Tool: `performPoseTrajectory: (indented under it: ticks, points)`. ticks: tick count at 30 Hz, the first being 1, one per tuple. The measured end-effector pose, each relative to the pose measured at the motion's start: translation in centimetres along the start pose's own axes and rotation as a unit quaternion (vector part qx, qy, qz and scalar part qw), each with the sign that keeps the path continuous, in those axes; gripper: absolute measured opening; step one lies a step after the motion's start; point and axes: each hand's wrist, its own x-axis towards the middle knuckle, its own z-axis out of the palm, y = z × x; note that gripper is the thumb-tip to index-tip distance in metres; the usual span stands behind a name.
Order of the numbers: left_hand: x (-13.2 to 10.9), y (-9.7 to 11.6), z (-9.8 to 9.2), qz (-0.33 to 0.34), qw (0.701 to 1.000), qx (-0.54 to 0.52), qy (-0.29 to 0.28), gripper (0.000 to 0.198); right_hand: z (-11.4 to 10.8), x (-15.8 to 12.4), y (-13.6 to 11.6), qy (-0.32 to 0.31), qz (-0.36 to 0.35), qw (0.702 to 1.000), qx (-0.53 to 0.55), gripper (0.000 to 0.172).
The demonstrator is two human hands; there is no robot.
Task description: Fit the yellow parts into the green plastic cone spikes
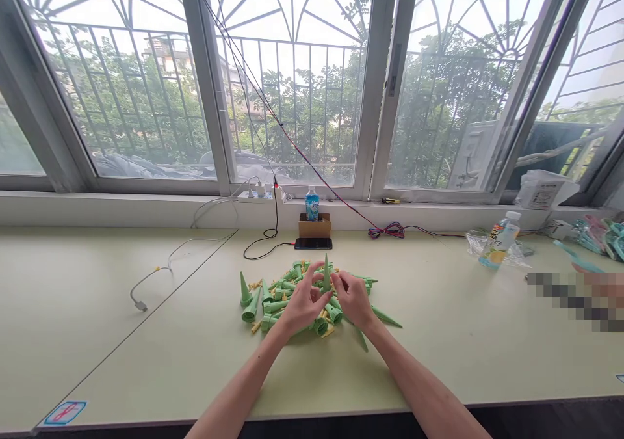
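**Two hands on a green cone above the pile**

A barred window [292, 81] fills the back, with trees behind it. Below it the pale tabletop [146, 335] runs across the whole view. A pile [273, 302] of green cones and small yellow pieces lies at its middle, near the front edge.

Both forearms reach in from below and meet over the pile. The left hand [303, 304] holds one cone [326, 271] upright, tip up, its fingers clamped round the lower end. The right hand [355, 300] is just beside it, fingers curled in against the cone's base; whether they grip it I cannot tell.

Behind the pile lies a dark phone [312, 243], then a small box [314, 225] and a blue bottle [312, 203] at the sill. A white cable [160, 271] trails at left. Another person's hand [602, 284] shows at the far right.
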Motion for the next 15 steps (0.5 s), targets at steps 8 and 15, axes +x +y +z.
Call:
performPoseTrajectory:
  ticks: [8, 15]
  points:
    - [0.09, -0.59, 0.09, 0.002, 0.999, 0.032, 0.005, 0.044, 0.16, 0.03, 0.25, 0.004, -0.003, 0.999, -0.032, 0.044]
    - [0.12, -0.7, 0.15, 0.005, 1.0, 0.017, 0.01, 0.042, 0.23, 0.02, 0.32, 0.014, 0.002, 0.998, -0.057, 0.043]
